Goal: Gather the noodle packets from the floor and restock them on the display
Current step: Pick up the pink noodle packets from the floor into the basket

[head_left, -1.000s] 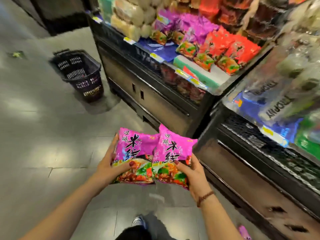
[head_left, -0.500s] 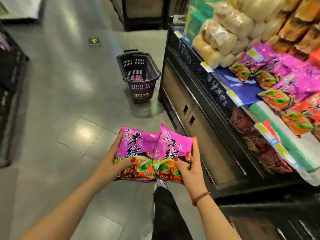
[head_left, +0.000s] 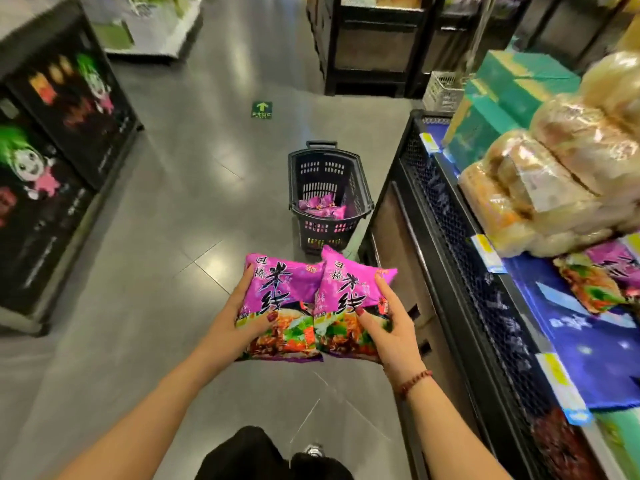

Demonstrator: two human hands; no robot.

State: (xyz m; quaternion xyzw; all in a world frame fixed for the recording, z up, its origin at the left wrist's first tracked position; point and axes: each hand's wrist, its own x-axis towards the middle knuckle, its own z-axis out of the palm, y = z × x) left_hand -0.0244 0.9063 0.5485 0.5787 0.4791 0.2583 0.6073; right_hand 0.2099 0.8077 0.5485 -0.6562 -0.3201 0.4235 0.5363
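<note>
2 held packets (head_left: 273, 292) (head_left: 349, 289), 1 basket (head_left: 313, 188)

On my feed I see the left packet (head_left: 277, 299) and right packet (head_left: 349, 299), both magenta with black characters and a red-and-green food print. The basket (head_left: 325, 230) is black and slotted, holding purple packets (head_left: 322, 210). The floor (head_left: 156, 237) is grey tile, the shelf liner (head_left: 595, 348) blue, the bracelet (head_left: 414, 381) dark red beads.
</note>
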